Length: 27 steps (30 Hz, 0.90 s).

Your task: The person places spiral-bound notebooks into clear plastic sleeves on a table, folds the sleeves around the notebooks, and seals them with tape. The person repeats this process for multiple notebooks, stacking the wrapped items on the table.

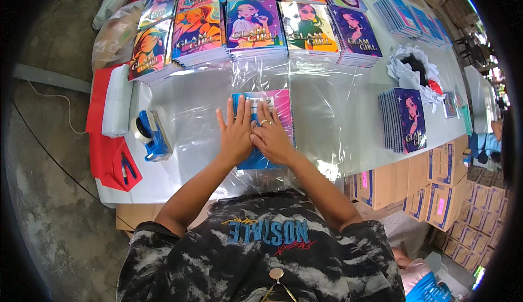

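A black, grey-clouded, short-sleeved shirt [256, 266] bears blue block lettering [268, 231] with yellow and red strokes [294, 246]. The right hand [277, 143] wears a slim, shiny ring [265, 122]. Over the shirt shows a round, tan disc [276, 273] with thin strands [284, 289].

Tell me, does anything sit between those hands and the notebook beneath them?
Nothing bulky visible: the left hand and right hand lie palm-down over the notebook. Clear plastic film spreads around it, but I can't tell whether a layer runs between.
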Motion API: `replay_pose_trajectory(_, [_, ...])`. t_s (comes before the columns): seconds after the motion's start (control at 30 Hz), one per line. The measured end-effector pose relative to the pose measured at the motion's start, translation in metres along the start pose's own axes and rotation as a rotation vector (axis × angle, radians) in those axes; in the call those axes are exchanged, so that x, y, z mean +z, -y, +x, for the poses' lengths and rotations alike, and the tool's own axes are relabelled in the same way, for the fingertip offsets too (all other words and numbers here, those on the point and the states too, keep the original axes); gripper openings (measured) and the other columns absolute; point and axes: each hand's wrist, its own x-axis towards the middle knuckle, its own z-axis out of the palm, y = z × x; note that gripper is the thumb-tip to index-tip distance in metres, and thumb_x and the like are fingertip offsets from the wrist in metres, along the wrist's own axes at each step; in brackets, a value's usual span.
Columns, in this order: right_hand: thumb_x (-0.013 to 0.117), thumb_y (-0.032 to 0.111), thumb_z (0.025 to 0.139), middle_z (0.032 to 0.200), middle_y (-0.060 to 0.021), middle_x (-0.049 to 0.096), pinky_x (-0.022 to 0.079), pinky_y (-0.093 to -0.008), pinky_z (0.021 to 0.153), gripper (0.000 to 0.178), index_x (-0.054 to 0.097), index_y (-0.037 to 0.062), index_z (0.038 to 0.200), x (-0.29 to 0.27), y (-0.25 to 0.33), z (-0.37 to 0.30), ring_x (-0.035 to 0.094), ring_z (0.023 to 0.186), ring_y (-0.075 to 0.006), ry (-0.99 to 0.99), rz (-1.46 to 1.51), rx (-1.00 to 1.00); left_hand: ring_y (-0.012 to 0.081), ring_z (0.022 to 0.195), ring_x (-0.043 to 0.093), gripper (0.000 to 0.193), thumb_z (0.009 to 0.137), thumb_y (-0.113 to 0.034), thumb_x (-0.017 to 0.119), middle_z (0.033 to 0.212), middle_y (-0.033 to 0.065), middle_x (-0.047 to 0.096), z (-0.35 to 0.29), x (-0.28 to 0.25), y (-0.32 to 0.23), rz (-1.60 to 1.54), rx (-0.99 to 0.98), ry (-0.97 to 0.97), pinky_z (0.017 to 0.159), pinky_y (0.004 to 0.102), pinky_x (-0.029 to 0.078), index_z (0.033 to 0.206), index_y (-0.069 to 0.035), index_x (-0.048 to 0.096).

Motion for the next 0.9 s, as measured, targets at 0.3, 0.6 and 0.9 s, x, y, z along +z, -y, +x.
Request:
replay_pose_trajectory(0.3, [0.055,0.026,0.079,0.148,-0.0218,0.012,-0.008,-0.0505,0.109,0.027,0.062,0.0069,0.061,-0.034,-0.018,0.022,-0.003,0.139,-0.0357,0.361,0.311,0.053,0.0386,0.138,0.004,0.084,0.080,-0.058,0.050,0.149,0.0159,0.015,-0.031,-0.033,0.018,-0.085,0.169,0.237,0.105,0.0600,0.005,0.141,-0.005,0.026])
replay_pose_trajectory(0.6, [0.058,0.027,0.078,0.150,-0.0177,0.006,-0.008,-0.0486,0.109,0.028,0.066,0.0079,0.060,-0.030,-0.011,0.028,-0.006,0.139,-0.0328,0.448,0.245,0.085,0.0372,0.125,0.031,0.064,0.073,-0.033,0.068,0.138,0.0151,0.032,-0.112,-0.024,-0.035,-0.445,0.144,0.113,0.101,0.0513,0.025,0.130,-0.016,0.044])
replay_pose_trajectory(0.9, [0.058,0.028,0.080,0.150,-0.0174,0.004,-0.010,-0.0496,0.108,0.028,0.067,0.0083,0.061,-0.028,-0.009,0.030,-0.009,0.139,-0.0326,0.431,0.303,0.116,0.0261,0.078,0.057,0.036,0.072,-0.009,0.067,0.092,0.0084,0.058,-0.180,-0.015,-0.016,-0.978,-0.046,0.160,0.064,0.0344,0.048,0.106,-0.010,0.058])
